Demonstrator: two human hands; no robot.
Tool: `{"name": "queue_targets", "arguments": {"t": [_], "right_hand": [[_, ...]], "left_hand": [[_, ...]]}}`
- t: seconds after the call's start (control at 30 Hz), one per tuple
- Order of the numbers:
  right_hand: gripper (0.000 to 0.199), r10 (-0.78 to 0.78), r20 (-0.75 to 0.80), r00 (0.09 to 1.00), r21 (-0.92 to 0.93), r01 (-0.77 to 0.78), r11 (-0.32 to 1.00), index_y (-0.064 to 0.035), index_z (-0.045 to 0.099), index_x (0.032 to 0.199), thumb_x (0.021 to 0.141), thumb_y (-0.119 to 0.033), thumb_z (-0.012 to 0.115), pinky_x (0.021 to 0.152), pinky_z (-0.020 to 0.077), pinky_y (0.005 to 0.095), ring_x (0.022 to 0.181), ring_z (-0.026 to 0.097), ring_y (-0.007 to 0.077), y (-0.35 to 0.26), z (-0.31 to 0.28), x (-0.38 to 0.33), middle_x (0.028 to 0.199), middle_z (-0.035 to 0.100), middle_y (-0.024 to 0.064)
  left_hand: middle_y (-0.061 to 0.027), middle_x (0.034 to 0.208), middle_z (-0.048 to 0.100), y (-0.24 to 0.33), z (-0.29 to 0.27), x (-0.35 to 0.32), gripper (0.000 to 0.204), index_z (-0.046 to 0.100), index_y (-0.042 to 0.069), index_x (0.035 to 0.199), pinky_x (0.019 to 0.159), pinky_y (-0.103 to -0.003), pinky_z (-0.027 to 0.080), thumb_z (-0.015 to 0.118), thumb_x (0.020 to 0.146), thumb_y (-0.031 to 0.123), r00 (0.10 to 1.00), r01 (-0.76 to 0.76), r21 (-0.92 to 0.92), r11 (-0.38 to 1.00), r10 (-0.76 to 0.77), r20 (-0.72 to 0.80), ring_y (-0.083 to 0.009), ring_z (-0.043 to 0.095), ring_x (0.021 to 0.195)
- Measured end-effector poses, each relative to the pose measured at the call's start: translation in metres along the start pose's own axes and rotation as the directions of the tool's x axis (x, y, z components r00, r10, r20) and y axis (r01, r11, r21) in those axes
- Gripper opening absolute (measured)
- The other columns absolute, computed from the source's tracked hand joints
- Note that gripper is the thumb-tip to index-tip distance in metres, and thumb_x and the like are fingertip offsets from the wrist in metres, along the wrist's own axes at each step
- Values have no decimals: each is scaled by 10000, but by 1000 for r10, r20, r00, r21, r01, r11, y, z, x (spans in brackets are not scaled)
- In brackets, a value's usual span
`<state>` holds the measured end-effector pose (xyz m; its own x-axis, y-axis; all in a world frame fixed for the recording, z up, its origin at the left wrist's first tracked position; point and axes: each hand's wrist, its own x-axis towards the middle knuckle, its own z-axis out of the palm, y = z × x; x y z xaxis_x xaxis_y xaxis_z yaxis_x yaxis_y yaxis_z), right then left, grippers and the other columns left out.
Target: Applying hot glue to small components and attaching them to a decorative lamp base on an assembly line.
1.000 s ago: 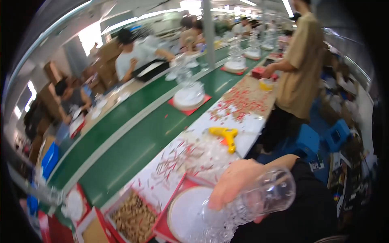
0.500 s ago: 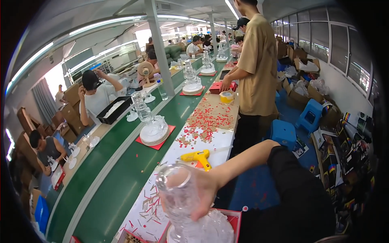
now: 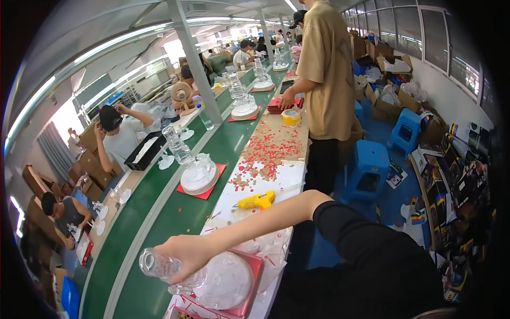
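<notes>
My right hand [image 3: 188, 256] reaches across from the lower right with its fingers wrapped round a clear plastic tiered tower [image 3: 154, 263]. The tower leans over toward the left, above the edge of the green belt. Below and beside the hand lies a round white base [image 3: 226, 282] with clear plastic parts at its side; whether the tower is joined to it I cannot tell. This base rests on a red square box [image 3: 254, 276] at the near end of the white worktop. My left hand is out of view.
A yellow glue gun [image 3: 256, 200] lies on the worktop beyond my forearm, before scattered red and tan discs [image 3: 265, 154]. Similar clear towers on white bases [image 3: 199, 176] stand along the green belt [image 3: 210, 146]. A person in a tan shirt [image 3: 326, 74] stands right, near blue stools [image 3: 366, 167].
My right hand has moved left with the clear tower, which has gone from upright to tilted. The white base and red box have shifted left toward the belt. The view has turned slightly.
</notes>
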<state>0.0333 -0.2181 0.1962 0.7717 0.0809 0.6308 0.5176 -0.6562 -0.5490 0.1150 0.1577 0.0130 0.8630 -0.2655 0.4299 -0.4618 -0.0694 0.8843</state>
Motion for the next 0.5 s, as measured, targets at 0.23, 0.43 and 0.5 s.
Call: {"name": "queue_targets", "arguments": {"t": [0.23,0.43,0.5], "right_hand": [[494,155,4,988,-406,-140,903,-38,539,1176,797,-320,681,904,469,423,1019,594,335,12,-50,-82,1052,624,164],[489,922,-192,336,-665,-736,129,-44,659,921,830,-518,581,690,518,425,810,651,339,38,-103,-211,854,666,169],[523,925,-210,316,-627,-770,121,-48,664,856,816,-561,572,660,516,428,768,653,333,50,-98,-239,801,665,164]], "left_hand": [[-182,1080,638,-6,-13,1,349,598,30,1190,917,-403,464,564,892,209,969,-138,231,963,180,-170,-322,610,1003],[-246,1058,635,-10,33,5,343,639,-24,1103,900,-425,451,632,843,201,927,-131,597,791,-115,357,-383,594,997],[-242,1058,637,2,34,7,320,645,-27,1086,889,-428,454,622,849,185,928,-139,641,755,-126,350,-379,598,990]]}}
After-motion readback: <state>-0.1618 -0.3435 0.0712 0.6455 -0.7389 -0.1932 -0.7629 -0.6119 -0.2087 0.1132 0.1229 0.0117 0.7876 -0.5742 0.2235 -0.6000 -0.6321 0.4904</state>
